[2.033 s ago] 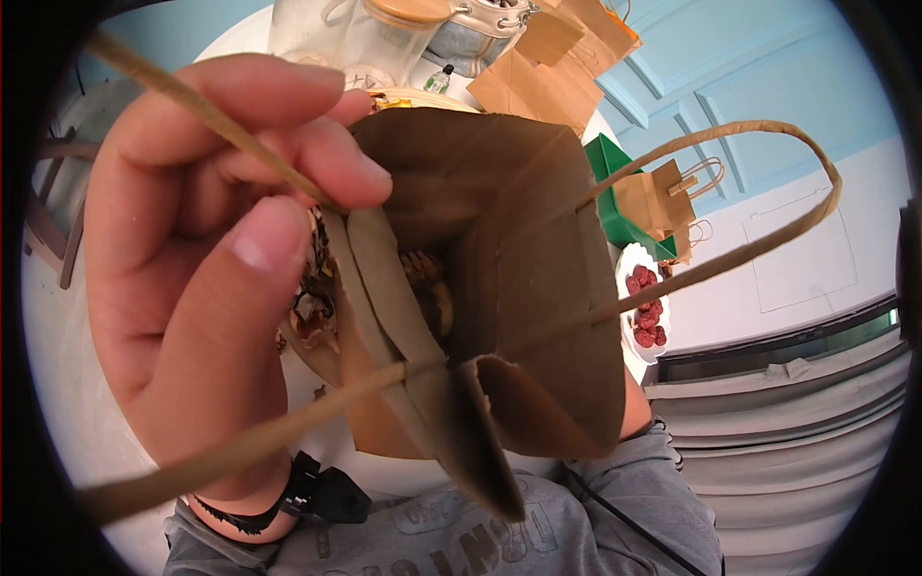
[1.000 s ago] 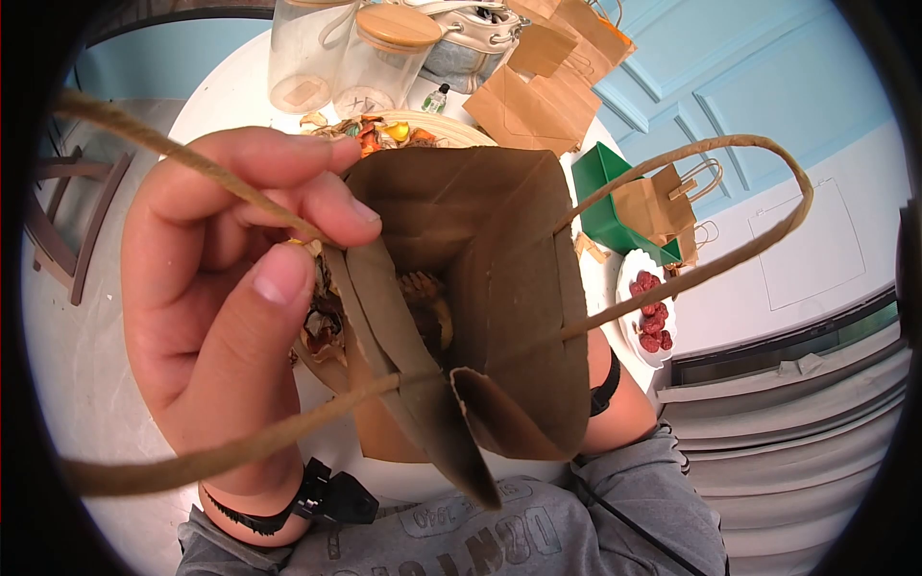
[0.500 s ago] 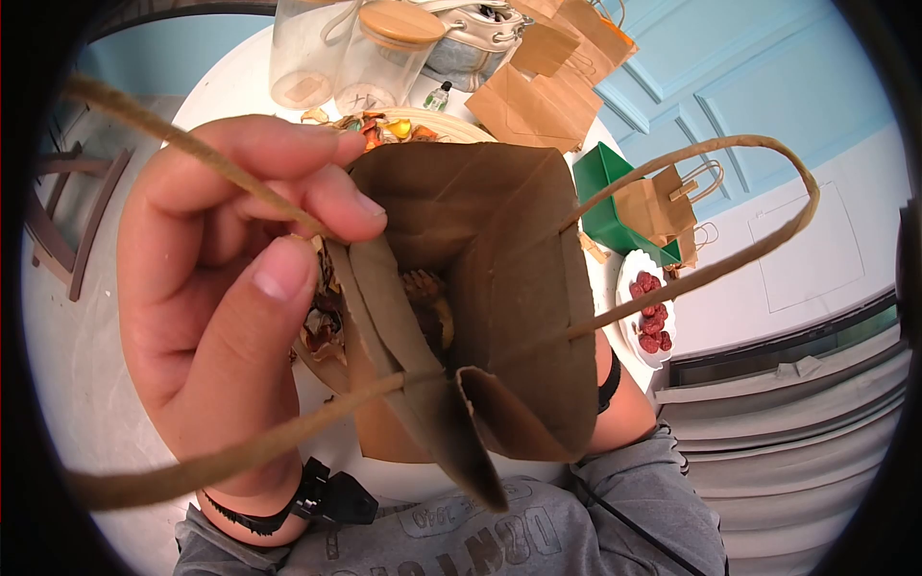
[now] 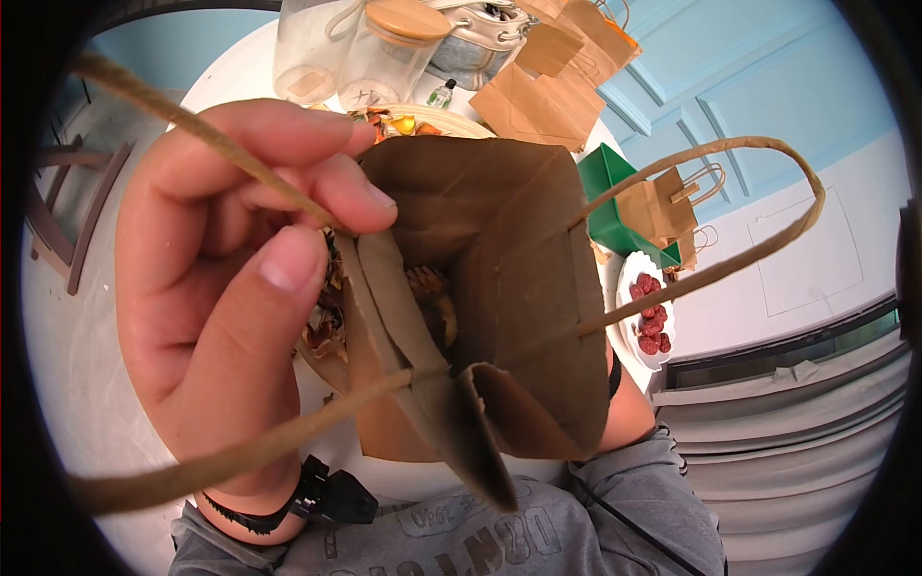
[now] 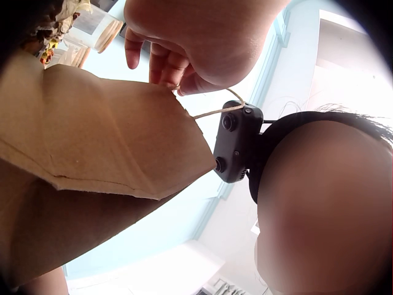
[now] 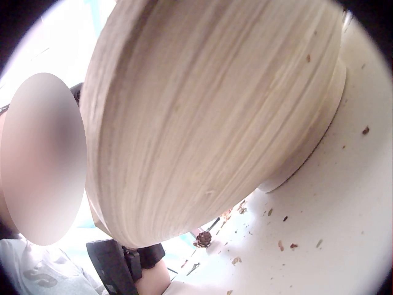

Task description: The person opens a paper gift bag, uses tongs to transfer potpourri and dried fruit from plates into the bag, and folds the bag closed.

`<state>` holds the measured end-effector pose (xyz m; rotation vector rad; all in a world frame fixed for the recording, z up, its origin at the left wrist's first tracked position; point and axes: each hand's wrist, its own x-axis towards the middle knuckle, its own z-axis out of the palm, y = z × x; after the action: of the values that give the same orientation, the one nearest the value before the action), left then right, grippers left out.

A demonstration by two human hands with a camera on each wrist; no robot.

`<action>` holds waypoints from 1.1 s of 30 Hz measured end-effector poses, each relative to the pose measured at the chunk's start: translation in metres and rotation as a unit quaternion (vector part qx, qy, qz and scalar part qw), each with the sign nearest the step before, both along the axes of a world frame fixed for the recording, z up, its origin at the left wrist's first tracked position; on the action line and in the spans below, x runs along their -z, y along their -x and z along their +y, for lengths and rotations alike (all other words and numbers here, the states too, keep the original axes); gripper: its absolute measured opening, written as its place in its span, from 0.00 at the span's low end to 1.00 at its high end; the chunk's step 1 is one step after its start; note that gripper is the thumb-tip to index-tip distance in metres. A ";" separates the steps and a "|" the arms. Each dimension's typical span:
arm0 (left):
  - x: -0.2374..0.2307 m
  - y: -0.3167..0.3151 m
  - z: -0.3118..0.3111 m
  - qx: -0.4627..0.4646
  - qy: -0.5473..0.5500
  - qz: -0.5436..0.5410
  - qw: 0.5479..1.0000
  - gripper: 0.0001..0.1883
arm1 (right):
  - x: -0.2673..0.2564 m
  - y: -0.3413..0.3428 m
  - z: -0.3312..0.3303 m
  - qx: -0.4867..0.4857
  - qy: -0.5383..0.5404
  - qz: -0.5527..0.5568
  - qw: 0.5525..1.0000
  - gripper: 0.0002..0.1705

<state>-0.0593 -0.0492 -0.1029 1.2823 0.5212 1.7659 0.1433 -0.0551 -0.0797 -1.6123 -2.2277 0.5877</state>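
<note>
My left hand [image 4: 192,298] pinches the left rim of a brown paper bag [image 4: 528,221] between thumb and fingers, close to where a twisted paper handle [image 4: 317,413] joins it. The bag's mouth faces the head camera, and a small brown ridged piece [image 4: 427,283] lies in its shadowed inside. In the left wrist view, the same hand [image 5: 202,43] grips the bag's top edge. Beyond the bag in the head view, my right forearm [image 4: 629,418] shows while the right hand is hidden. A pale wooden bowl [image 6: 215,123] fills most of the right wrist view.
Dried petals [image 4: 327,326] show behind the left hand. Lidded glass jars [image 4: 384,62], a small bottle [image 4: 442,93], a handbag [image 4: 475,48] and folded paper bags [image 4: 538,106] stand farther back. At right are a green box [image 4: 610,211] and red dates [image 4: 651,317] on a white dish.
Over the last half second the bag and my left hand shift slightly right in the head view. My pinch on the bag's rim stays the same; the right hand stays hidden.
</note>
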 end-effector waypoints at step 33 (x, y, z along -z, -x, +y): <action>0.006 -0.001 0.002 -0.013 -0.022 -0.023 0.999 0.20 | 0.027 -0.013 0.014 -0.040 0.053 0.067 0.995 0.22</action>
<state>-0.0580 -0.0474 -0.1085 1.2661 0.4778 1.8340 0.1560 -0.0410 -0.1062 -1.4901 -2.2030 0.8251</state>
